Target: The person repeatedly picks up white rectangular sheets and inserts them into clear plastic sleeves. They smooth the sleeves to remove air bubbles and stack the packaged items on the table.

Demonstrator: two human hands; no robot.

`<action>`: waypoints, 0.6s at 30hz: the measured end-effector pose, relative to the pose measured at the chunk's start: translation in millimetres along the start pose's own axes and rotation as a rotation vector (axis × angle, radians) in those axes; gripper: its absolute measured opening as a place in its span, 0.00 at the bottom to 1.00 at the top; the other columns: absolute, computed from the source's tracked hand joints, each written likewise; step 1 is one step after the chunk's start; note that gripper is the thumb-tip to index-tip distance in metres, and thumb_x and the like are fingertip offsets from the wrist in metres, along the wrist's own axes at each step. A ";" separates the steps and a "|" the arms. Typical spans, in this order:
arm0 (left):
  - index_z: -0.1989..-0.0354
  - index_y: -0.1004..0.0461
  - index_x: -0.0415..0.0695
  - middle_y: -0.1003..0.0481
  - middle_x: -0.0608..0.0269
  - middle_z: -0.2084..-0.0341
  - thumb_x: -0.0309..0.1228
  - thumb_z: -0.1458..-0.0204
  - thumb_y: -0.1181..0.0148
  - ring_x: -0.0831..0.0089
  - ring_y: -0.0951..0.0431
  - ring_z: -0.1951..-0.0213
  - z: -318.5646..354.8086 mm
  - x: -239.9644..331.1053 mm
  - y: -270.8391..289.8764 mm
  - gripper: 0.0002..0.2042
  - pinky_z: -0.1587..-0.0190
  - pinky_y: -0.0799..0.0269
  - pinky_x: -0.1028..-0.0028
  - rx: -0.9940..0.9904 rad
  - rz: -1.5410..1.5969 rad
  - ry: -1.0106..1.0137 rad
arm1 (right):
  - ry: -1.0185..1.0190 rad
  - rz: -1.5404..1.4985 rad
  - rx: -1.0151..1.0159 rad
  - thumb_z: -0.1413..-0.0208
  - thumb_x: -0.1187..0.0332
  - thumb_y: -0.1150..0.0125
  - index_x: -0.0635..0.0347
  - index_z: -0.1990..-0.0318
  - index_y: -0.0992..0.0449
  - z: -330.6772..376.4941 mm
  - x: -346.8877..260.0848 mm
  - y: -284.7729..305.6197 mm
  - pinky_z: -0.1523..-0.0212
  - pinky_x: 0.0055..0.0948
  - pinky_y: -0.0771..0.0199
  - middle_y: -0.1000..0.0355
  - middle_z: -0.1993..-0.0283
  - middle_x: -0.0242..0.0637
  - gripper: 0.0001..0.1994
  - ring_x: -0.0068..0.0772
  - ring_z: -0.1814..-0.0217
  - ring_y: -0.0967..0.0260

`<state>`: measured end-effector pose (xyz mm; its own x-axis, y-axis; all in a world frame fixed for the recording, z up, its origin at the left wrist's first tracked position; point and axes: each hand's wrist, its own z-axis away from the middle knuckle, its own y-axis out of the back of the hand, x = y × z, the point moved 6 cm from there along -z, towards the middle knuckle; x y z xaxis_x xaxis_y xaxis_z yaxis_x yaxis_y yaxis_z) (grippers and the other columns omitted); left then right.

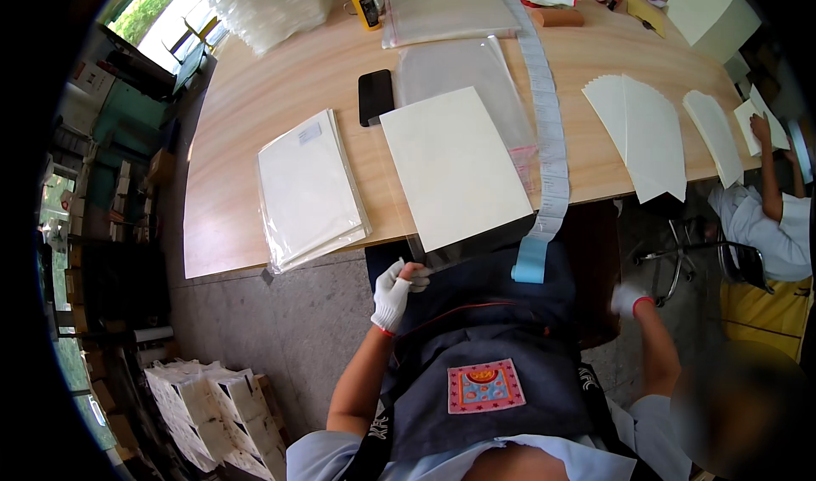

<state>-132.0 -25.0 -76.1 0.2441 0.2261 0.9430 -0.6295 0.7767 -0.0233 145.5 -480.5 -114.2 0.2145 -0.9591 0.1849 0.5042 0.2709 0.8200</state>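
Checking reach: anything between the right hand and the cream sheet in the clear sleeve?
Nothing on the table blocks it. The right hand hangs low beside the apron; between it and the cream sheet dangles the label strip. The left hand pinches the sleeve corner.

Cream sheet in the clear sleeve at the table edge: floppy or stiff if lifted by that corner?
Probably fairly stiff: the cream sheet lies flat and overhangs the table without sagging. The clear sleeve, pinched by the left hand, looks glossy, likely slippery.
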 end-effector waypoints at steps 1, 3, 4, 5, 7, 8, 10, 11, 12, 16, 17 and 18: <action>0.66 0.28 0.38 0.24 0.60 0.69 0.34 0.44 0.48 0.76 0.24 0.70 0.2 0.4 3.6 0.10 0.69 0.28 0.77 0.035 -0.070 -0.066 | 0.116 0.083 -0.048 0.51 0.58 0.44 0.61 0.68 0.28 6.3 -9.2 -3.7 0.62 0.36 0.26 0.27 0.59 0.44 0.14 0.45 0.58 0.28; 0.63 0.27 0.43 0.25 0.58 0.65 0.20 0.56 0.42 0.71 0.23 0.72 11.3 34.3 1.4 0.10 0.73 0.29 0.76 0.293 -0.740 -0.589 | 0.354 0.250 -0.152 0.52 0.56 0.44 0.60 0.69 0.28 24.2 -35.9 -11.9 0.64 0.39 0.27 0.27 0.61 0.45 0.14 0.50 0.60 0.29; 0.64 0.27 0.44 0.26 0.57 0.63 0.19 0.59 0.41 0.70 0.24 0.72 15.0 41.1 -3.6 0.12 0.73 0.29 0.75 0.327 -0.858 -0.706 | 0.421 0.014 0.031 0.53 0.56 0.43 0.58 0.70 0.28 39.5 -73.0 32.0 0.66 0.39 0.28 0.26 0.64 0.42 0.14 0.48 0.61 0.29; 0.64 0.28 0.45 0.27 0.57 0.61 0.19 0.62 0.40 0.68 0.24 0.72 18.1 46.1 -12.4 0.14 0.73 0.29 0.75 0.348 -0.975 -0.828 | 0.470 -0.229 0.210 0.54 0.56 0.41 0.57 0.70 0.29 59.8 -112.3 83.4 0.67 0.39 0.30 0.26 0.67 0.40 0.13 0.45 0.63 0.29; 0.68 0.29 0.45 0.27 0.58 0.58 0.20 0.65 0.37 0.68 0.24 0.72 11.7 51.7 -28.3 0.13 0.74 0.29 0.72 0.225 -0.969 -0.902 | 0.708 -0.517 0.438 0.58 0.62 0.38 0.53 0.68 0.29 92.0 -168.2 132.3 0.67 0.37 0.32 0.28 0.70 0.37 0.11 0.41 0.64 0.30; 0.70 0.30 0.45 0.27 0.58 0.61 0.20 0.65 0.37 0.67 0.25 0.72 8.5 51.3 -30.8 0.13 0.75 0.30 0.71 0.199 -0.943 -0.946 | 0.958 -0.401 0.655 0.64 0.63 0.34 0.53 0.64 0.29 113.0 -194.0 152.1 0.61 0.35 0.33 0.30 0.64 0.34 0.16 0.37 0.59 0.32; 0.73 0.32 0.44 0.26 0.59 0.64 0.21 0.66 0.36 0.65 0.25 0.73 3.6 55.0 -33.6 0.12 0.74 0.30 0.70 0.154 -0.917 -0.974 | 1.106 -0.252 0.751 0.71 0.64 0.31 0.52 0.63 0.29 133.1 -231.0 169.4 0.56 0.33 0.36 0.36 0.55 0.29 0.22 0.34 0.53 0.37; 0.74 0.32 0.45 0.26 0.59 0.65 0.21 0.66 0.36 0.64 0.25 0.73 2.3 57.8 -33.7 0.11 0.73 0.30 0.70 0.136 -0.920 -0.957 | 1.112 -0.247 0.738 0.70 0.64 0.31 0.52 0.63 0.29 123.6 -234.6 165.5 0.57 0.33 0.36 0.35 0.56 0.29 0.20 0.33 0.54 0.37; 0.75 0.32 0.45 0.25 0.59 0.66 0.22 0.66 0.36 0.63 0.25 0.72 1.6 59.2 -32.9 0.11 0.73 0.30 0.70 0.124 -0.925 -0.936 | 1.125 -0.242 0.724 0.69 0.64 0.32 0.52 0.64 0.29 111.7 -240.7 158.2 0.57 0.33 0.37 0.35 0.58 0.29 0.19 0.33 0.54 0.37; 0.76 0.36 0.43 0.29 0.63 0.80 0.24 0.57 0.38 0.69 0.28 0.78 -10.7 41.5 -14.3 0.10 0.75 0.34 0.75 0.192 -0.601 -0.629 | 1.084 -0.321 0.728 0.58 0.63 0.39 0.53 0.72 0.30 77.9 -248.5 155.8 0.63 0.36 0.35 0.34 0.68 0.31 0.08 0.37 0.63 0.35; 0.76 0.36 0.43 0.30 0.64 0.80 0.25 0.55 0.39 0.72 0.29 0.79 -12.7 34.5 -11.8 0.10 0.75 0.34 0.76 0.215 -0.474 -0.543 | 1.064 -0.368 0.719 0.56 0.63 0.40 0.54 0.73 0.30 74.4 -249.4 157.5 0.64 0.36 0.35 0.34 0.70 0.32 0.07 0.38 0.64 0.35; 0.76 0.37 0.43 0.31 0.66 0.81 0.26 0.53 0.40 0.76 0.30 0.79 -14.9 29.9 -9.7 0.09 0.75 0.35 0.77 0.237 -0.351 -0.461 | 1.055 -0.395 0.762 0.54 0.61 0.42 0.54 0.75 0.29 75.3 -251.4 159.8 0.66 0.37 0.35 0.34 0.72 0.34 0.08 0.40 0.66 0.35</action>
<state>-107.7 -17.0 -52.7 0.1557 -0.3370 0.9285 -0.7290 0.5951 0.3383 109.2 -202.3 11.2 0.8705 -0.3488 -0.3472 0.1712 -0.4468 0.8781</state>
